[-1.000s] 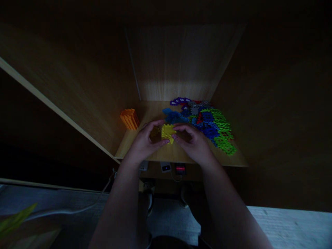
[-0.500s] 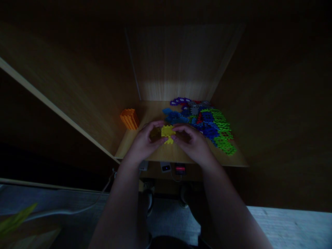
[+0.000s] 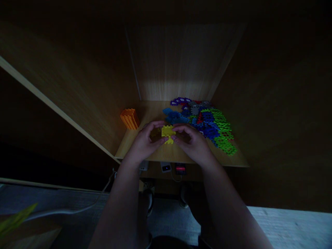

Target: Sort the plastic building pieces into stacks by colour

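With noon at the back panel (image 3: pixel 184 62) and six at the person's body, the yellow block (image 3: pixel 168 130) sat at the centre of the dial, over the wooden shelf (image 3: pixel 166 155). The left hand (image 3: pixel 145 141) came in at nine o'clock and the right hand (image 3: pixel 191 140) at three, and each grip was clamped on that block, thumbs nearly meeting on its near side. From where I stood, I couldn't tell whether it rested on the wood or was held just off it.

Two toothed yellow faces met along an edge under the thumbs, so I judged the step in hand to be fitting or squaring up that joint. The next move, to my eye, called for lining the teeth up and pressing evenly from both sides, without letting the block twist. Whether every edge had locked was too dim to tell.

More yellow showed faintly inside the curve of the left hand. The orange stack (image 3: pixel 130 119) stood between nine and ten, light blue pieces (image 3: pixel 175 116) lay near one, purple pieces (image 3: pixel 181 101) beyond them, and dark blue pieces (image 3: pixel 210 130) and lime green pieces (image 3: pixel 226 146) spread around three
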{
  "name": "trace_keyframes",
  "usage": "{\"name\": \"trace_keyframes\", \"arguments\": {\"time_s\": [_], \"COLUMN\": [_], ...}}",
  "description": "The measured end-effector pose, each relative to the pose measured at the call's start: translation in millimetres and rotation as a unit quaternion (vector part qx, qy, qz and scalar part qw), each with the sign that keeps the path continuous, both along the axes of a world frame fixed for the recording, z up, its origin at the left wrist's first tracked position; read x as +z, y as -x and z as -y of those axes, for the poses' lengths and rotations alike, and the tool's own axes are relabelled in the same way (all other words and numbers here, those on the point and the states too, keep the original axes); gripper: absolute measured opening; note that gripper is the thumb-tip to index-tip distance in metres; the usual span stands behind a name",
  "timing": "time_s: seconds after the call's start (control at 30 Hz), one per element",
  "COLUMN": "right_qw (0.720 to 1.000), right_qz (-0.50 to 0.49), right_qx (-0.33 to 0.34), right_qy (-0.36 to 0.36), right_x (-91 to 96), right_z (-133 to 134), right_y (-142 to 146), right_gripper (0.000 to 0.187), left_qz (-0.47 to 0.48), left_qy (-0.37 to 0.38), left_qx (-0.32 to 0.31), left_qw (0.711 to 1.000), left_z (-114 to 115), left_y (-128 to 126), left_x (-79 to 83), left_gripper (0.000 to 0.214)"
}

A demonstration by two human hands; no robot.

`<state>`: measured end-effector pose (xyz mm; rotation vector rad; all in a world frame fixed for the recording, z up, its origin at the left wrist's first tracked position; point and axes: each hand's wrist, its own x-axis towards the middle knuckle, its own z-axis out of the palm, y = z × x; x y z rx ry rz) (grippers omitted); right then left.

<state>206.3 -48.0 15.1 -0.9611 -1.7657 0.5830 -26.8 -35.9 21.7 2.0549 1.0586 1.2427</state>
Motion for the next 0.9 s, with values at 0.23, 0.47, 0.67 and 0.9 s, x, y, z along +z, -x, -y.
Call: {"name": "trace_keyframes", "arguments": {"time_s": [0.23, 0.47, 0.67, 0.9], "right_qw": [1.000, 1.000, 0.999, 0.999], "right_qz": [0.003, -0.004, -0.031, -0.028], "right_qx": [-0.001, -0.023, -0.030, -0.034], "right_qy": [-0.007, -0.008, -0.015, -0.027], "right_x": [-2.1, 4.0, 4.6, 6.0], "right_z": [-1, 3, 4, 5], "right_y": [0, 1, 0, -1], "right_gripper": [0.017, 0.020, 0.017, 0.012], "left_qz": [0.002, -0.014, -0.127, -0.232], "left_qy": [0.001, -0.029, -0.082, -0.051], "left_qx": [0.002, 0.085, 0.194, 0.182], "left_qw": [1.000, 0.996, 0.969, 0.954], "left_z": [0, 6, 1, 1], "left_y": [-1, 1, 12, 15], "left_x": [0.5, 9.2, 9.7, -0.3], "left_gripper": [0.055, 0.042, 0.030, 0.023]}}
